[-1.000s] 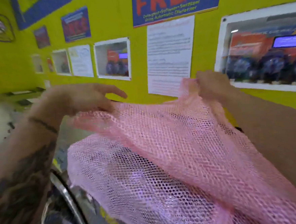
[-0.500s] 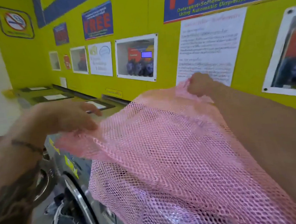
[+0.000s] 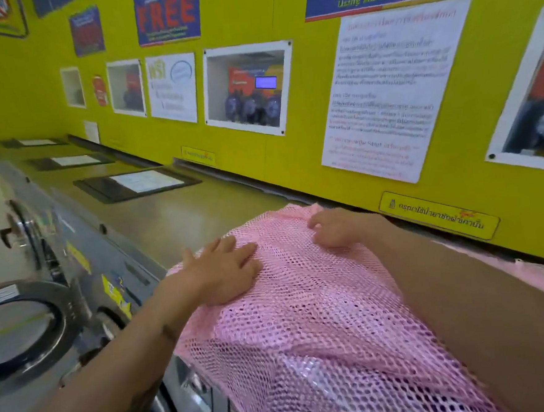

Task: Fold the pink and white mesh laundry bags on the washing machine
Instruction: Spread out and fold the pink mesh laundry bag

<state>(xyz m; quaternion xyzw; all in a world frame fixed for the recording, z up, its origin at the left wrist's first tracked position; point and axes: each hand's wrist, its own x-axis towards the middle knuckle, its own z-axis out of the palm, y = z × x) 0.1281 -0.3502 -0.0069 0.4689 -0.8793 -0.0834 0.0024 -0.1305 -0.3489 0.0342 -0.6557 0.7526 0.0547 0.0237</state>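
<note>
- Washing machine top (image 3: 181,212): flat brushed metal, dull sheen, running from 9 o'clock toward 2 o'clock along the yellow wall (image 3: 292,146). Hard, smooth, good folding surface. Round glass door (image 3: 18,329) of the next machine at 8 o'clock.
- Pink mesh bag (image 3: 320,315): laid over the machine top, centre to 5 o'clock, near edge hanging off the front. Open honeycomb net, limp, slightly glossy, layers doubled so it reads as at least one fold in. Surface is humped, not flat yet.
- Progress, my read: early. Pink bag is spread and being flattened; more folds to go. No white bag visible here, so that one looks wholly undone. A pink strip (image 3: 526,271) at 3 o'clock past my right forearm may be more mesh, can't tell.
- My left hand (image 3: 223,270): flat, fingers spread, palm pressing the mesh at centre-left. Gripping nothing.
- My right hand (image 3: 336,227): at 1 o'clock on the bag's far edge, fingers curled down onto the net; pinching or just pressing, can't tell.
</note>
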